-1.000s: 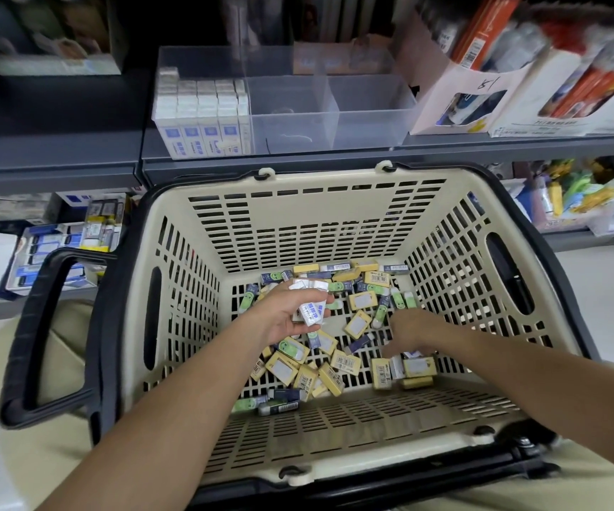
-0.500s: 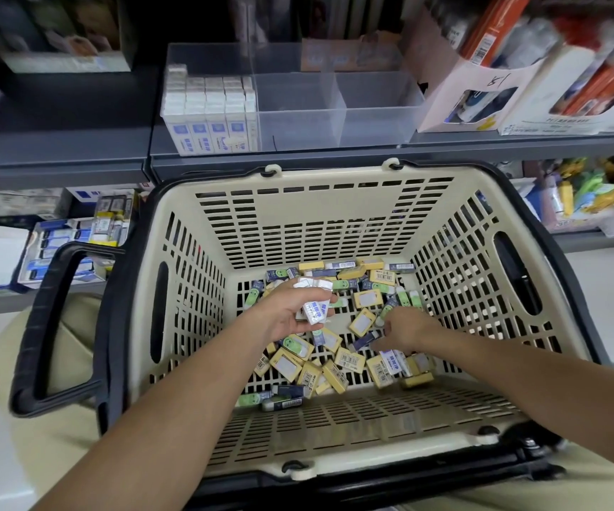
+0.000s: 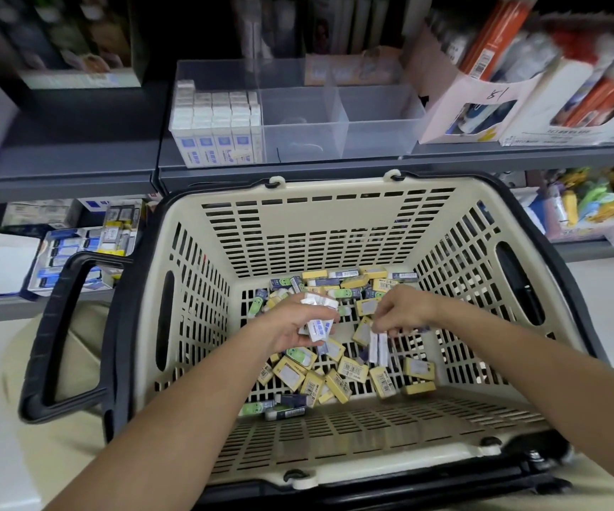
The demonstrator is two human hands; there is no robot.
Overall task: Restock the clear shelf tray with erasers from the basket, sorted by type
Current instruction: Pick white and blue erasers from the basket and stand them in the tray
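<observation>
Head camera looks down into a beige slatted basket held just below a grey shelf, so that stock can go straight up from it.

The left hand is turned palm-up over the heap, its fingers curled round a clutch of white-and-blue erasers; it seems to serve as the collecting hand, gathering one type before the trip to the shelf. Just right of it, the right hand pinches two white erasers between thumb and fingertips. They hang on end, clear of the pile, probably about to join the left hand's bunch.

Beneath both hands the basket floor holds mixed yellow-sleeved erasers, and a few green-printed erasers lie toward the near left.

On the shelf, far from the hands, stands the clear shelf tray. Its left compartment is packed with upright white-and-blue boxes that look like the type in hand. The middle compartment and the right compartment look bare, presumably kept for the yellow and green kinds. By my reading the first type is nearly done and the others are not yet begun.
</observation>
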